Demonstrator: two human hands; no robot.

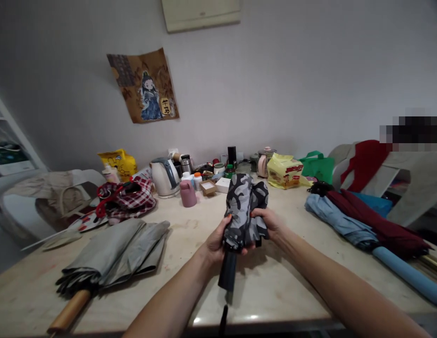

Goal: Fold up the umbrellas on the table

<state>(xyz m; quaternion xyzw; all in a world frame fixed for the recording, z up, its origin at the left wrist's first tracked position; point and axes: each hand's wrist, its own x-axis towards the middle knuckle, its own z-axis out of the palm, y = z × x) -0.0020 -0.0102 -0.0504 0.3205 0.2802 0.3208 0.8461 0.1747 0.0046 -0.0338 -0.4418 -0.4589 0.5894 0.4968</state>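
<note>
Between my two hands is a folded camouflage umbrella [239, 202] in grey, black and white, its black handle [227, 271] pointing toward me with a strap hanging below. My left hand [216, 241] grips the canopy's left side near the handle, thumb on top. On the right side, my right hand [269, 223] is closed on the loose canopy folds, its thumb on the fabric. Most fingers of both hands are hidden under the cloth. To the left lies a grey umbrella [116, 256] with a wooden handle, loosely folded.
At right lie a light blue umbrella [340, 218] and a dark red umbrella [376, 223]. Along the back stand a white kettle [164, 177], a pink cup [187, 193], a yellow snack bag [284, 171] and several jars. A plaid cloth [137, 199] sits at left on the table [190, 225].
</note>
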